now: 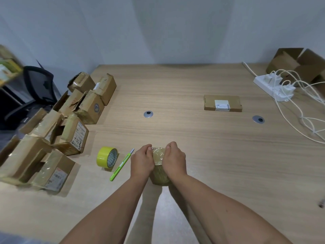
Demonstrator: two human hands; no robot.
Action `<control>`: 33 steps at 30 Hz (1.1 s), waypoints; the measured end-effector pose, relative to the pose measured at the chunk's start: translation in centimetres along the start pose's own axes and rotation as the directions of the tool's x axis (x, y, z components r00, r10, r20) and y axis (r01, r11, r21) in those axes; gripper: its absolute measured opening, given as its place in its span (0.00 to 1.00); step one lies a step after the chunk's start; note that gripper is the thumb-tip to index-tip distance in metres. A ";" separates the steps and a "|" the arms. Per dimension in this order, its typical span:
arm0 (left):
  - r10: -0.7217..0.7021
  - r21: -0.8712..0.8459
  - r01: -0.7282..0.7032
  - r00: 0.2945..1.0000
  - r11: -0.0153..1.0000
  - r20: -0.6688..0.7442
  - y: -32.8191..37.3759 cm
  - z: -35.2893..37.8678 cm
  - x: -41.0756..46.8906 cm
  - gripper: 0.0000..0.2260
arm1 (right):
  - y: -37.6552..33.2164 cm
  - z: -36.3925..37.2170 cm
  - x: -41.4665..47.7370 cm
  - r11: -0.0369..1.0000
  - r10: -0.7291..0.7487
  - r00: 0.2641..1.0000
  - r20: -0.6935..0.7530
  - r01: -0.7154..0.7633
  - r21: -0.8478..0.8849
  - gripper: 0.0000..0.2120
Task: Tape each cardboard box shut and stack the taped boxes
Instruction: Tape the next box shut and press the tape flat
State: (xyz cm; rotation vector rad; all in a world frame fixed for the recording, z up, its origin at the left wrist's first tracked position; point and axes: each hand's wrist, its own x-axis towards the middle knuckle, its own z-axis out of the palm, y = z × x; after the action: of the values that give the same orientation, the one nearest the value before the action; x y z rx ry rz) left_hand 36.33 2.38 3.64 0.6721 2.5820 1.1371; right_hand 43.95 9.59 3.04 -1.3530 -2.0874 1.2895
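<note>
Small brown cardboard box (159, 173) — gripped by left hand (141, 162) and right hand (175, 160). Hold flaps flush; yellow tape roll (107, 157) just left of box.

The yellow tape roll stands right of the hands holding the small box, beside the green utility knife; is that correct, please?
No: the head view shows the yellow tape roll left of the left hand and right hand holding the small box, beside the green utility knife.

Yellow tape roll (107, 157) (chequered core), lime-green knife (121, 166), brown boxes (73, 110).
</note>
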 end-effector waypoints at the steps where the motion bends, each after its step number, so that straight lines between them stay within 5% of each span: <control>1: 0.001 -0.001 -0.001 1.000 1.000 -0.004 0.0 0.0 0.0 0.13 | 0.0 0.0 0.0 1.000 0.001 1.000 -0.005 -0.001 0.005 0.09; 12: -0.085 -0.134 0.089 0.996 0.987 0.033 -0.6 0.4 0.1 0.13 | 0.2 0.2 -0.1 0.992 0.059 0.997 -0.042 -0.054 0.117 0.09; 19: 0.017 -0.025 -0.014 0.994 1.000 0.106 -1.3 0.4 0.9 0.11 | -0.4 0.6 -0.3 0.999 0.047 0.997 -0.062 -0.048 -0.012 0.11; 33: 0.148 0.018 -0.154 0.971 0.988 0.187 -1.9 -0.2 1.3 0.14 | 0.9 0.1 -1.2 1.000 -0.004 1.000 0.000 0.004 0.016 0.17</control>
State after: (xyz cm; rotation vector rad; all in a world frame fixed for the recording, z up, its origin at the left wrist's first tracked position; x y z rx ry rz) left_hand 34.48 1.74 2.31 0.9494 2.4316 1.0237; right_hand 44.97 8.62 2.45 -1.3412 -2.0751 1.3018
